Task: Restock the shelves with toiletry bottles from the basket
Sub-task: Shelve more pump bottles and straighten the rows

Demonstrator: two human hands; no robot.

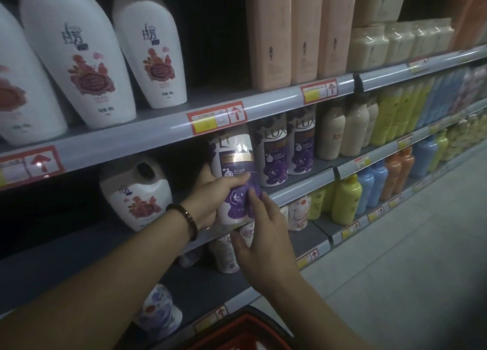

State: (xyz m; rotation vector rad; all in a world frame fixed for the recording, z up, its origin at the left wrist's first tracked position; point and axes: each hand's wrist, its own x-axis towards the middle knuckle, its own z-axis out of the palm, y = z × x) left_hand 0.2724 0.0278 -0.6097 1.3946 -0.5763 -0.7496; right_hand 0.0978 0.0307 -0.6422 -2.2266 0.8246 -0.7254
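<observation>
The purple Lux bottle (234,181) is at the front edge of the middle shelf (300,185), the left hand (210,199) curling its grip around it, the right hand (261,241) touching its lower front with straight fingers. Pushed carelessly, it may knock the neighbouring Lux bottles (274,154) or tip off the edge

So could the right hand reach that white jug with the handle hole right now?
Probably not directly: the left hand and the purple bottle it grips lie between the right hand and the white jug.
</observation>
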